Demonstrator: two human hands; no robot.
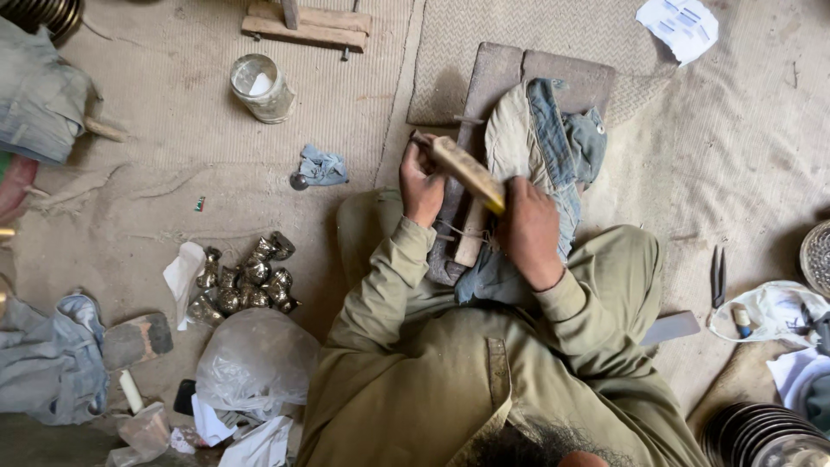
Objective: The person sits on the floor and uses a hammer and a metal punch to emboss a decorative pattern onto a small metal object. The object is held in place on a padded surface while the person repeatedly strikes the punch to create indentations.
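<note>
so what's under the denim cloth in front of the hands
The denim cloth lies on a grey board resting on a woven mat. The right hand presses it; anything under the folds is hidden.

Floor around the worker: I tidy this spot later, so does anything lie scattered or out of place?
Yes. Small metal cups lie tumbled in a heap left of the person, beside a crumpled plastic bag and paper scraps. A rag lies loose near the glass jar.

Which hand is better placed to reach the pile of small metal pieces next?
Left, probably. The left hand grips the tool on the side where the pile lies; the right hand sits at the other end of the tool, farther from the pile.
</note>
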